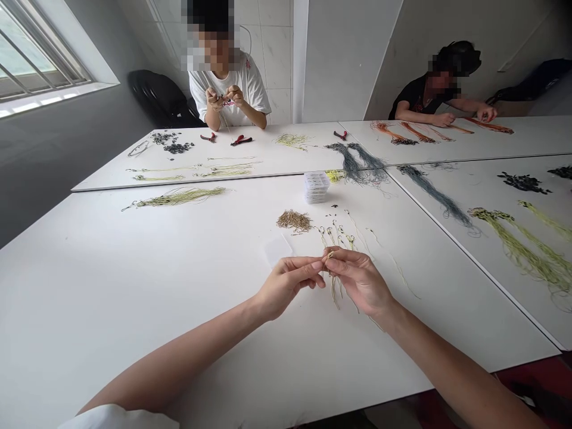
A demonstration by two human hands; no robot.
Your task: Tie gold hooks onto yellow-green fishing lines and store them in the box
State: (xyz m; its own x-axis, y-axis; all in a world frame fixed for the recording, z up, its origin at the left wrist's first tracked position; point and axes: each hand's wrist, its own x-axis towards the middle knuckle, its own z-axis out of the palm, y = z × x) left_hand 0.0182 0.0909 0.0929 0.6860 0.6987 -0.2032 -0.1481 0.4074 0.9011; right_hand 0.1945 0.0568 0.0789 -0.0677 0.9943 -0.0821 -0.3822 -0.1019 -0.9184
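My left hand (286, 287) and my right hand (360, 281) meet above the white table (134, 310), their fingertips pinching a thin yellow-green cord (333, 285). A small knotted loop (329, 255) shows at the top of the cord, between my fingers, and the cord's ends hang below my hands. Just beyond my hands lie several similar looped cords (337, 237). A heap of short brass-coloured pieces (294, 220) sits further on. A small white paper square (277, 250) lies near my left fingers.
A stack of clear plastic boxes (316, 187) stands near the table joint. Bundled green, grey and orange cords, dark beads and red-handled pliers (241, 140) lie on adjoining tables. Two seated people work at the far side, one with hands raised (221, 98).
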